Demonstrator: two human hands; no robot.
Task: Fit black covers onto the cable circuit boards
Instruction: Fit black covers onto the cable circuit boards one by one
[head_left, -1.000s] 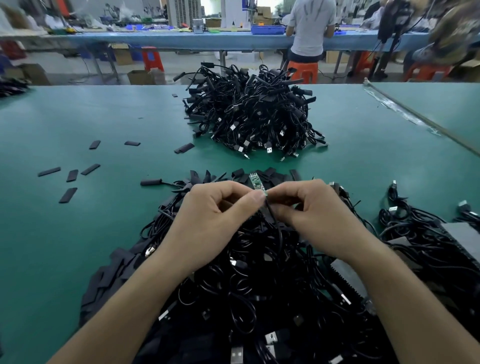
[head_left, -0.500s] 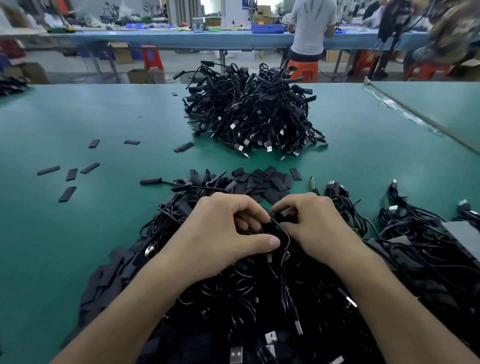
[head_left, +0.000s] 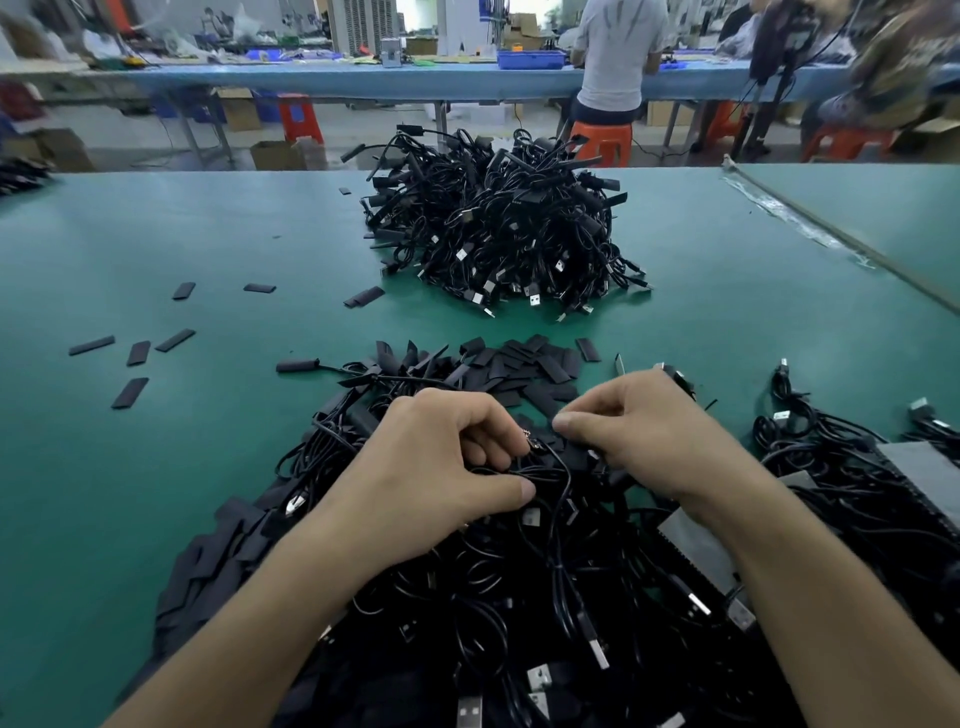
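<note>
Both hands are down on the near heap of black USB cables (head_left: 545, 597). My left hand (head_left: 441, 467) has its fingers curled round a cable end; a small bit of circuit board (head_left: 531, 441) shows at its fingertips. My right hand (head_left: 644, 431) curls over flat black covers just right of it, its thumb and forefinger pinching something dark; I cannot tell whether that is a cover or a cable. A spread of loose black covers (head_left: 519, 364) lies just beyond my hands.
A second heap of cables (head_left: 498, 228) sits farther back on the green table (head_left: 208, 234). Stray covers (head_left: 135, 353) lie scattered at left. More cables and a grey ridged tray (head_left: 924, 467) are at right. A person stands at a far bench (head_left: 615, 57).
A second ago both hands held a cable up with its green board showing. They have dropped onto the near heap and moved slightly apart; the board is now mostly hidden by my left fingers.
</note>
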